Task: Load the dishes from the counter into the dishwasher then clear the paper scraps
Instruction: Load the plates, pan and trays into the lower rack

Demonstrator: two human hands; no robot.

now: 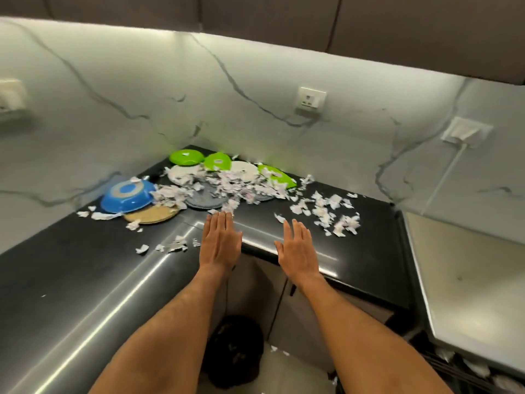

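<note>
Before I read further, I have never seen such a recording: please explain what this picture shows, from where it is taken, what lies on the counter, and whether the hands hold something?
There is no machine here. A person wears a camera on the head, so this one picture looks forward and down along their own bare arms.

The left hand and the right hand reach out flat over the black counter, fingers straight. Neither holds anything.

In the corner lie the dishes: a blue bowl turned upside down, partly over a tan plate, a grey plate, white plates and green plates near the marble wall. Torn paper scraps are strewn over the dishes and the counter; a few lie on the floor.

The dishwasher is not clearly in view, so no loading can be seen yet.
</note>
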